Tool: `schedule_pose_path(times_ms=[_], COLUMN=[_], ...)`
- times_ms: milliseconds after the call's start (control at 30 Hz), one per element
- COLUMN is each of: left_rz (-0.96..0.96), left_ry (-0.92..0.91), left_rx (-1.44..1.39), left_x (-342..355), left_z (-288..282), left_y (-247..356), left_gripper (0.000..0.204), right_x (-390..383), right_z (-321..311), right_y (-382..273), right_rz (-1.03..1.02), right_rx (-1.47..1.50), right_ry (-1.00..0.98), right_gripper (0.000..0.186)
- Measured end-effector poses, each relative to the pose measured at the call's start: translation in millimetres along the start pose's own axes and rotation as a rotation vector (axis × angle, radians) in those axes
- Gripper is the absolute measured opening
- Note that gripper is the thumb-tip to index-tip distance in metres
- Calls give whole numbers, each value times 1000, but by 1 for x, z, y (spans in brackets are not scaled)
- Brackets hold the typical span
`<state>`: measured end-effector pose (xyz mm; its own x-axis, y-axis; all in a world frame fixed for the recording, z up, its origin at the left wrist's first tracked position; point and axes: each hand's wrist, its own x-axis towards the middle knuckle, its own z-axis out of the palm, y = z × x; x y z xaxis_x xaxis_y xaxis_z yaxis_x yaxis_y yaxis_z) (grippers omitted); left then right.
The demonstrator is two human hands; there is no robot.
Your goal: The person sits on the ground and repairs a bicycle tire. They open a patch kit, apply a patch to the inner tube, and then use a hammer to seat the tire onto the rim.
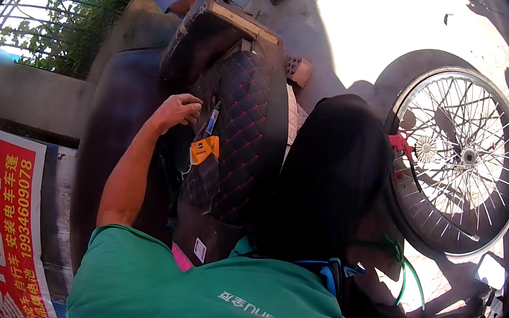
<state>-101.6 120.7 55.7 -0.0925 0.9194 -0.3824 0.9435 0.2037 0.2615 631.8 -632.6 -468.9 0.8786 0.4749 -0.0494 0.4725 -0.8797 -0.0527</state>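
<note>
Right of the left hand point(180, 111), a tube point(212, 120) and packet point(205, 150) lie apparently on the cushion point(247, 109), left of the wheel point(469, 157).

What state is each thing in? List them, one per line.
Left hand: fingers curled; contents unclear
Green-capped tube: lying aslant
Yellow packet: tilted; open or sealed, unclear
Quilted cover: looks ragged at one edge
Spoked wheel: partly sunlit; whether mounted, unclear
Green cord: slack, curved
Red banner: spread open

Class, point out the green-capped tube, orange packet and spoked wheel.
Green-capped tube point(211, 123): head view, on its body.
Orange packet point(204, 151): head view, on its face.
Spoked wheel point(470, 157): head view, on its hub.
</note>
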Motion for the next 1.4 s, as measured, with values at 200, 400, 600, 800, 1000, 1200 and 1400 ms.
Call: schedule_pose_path(times_ms=[200, 400, 600, 800, 1000, 1200, 1400], left_rz=[-98, 119, 36, 324, 944, 701, 80], left_ry=[230, 294, 522, 597, -63, -1404, -1975], left_rx=[-26, 416, 361, -327, -193, 451, 431], left_x=[58, 99, 87, 70, -52, -216, -252], left_z=[17, 57, 30, 14, 124, 373, 610], left_y=[-156, -169, -218, 31, 327, 446, 416], left_gripper=[39, 44, 27, 51, 53, 38, 55], right_x=[7, -9, 5, -20, -19, -16, -36], right_z=[-2, 8, -32, -60, -72, -61, -57], right_y=[-7, -9, -74, -85, -104, -97, -89], right_rz=[31, 69, 102, 170, 161, 99, 164], right_rx=[29, 108, 201, 232, 252, 258, 280], right_ry=[-46, -76, -113, -8, 76, 208, 286], right_gripper=[48, 49, 48, 43, 43, 41, 41])
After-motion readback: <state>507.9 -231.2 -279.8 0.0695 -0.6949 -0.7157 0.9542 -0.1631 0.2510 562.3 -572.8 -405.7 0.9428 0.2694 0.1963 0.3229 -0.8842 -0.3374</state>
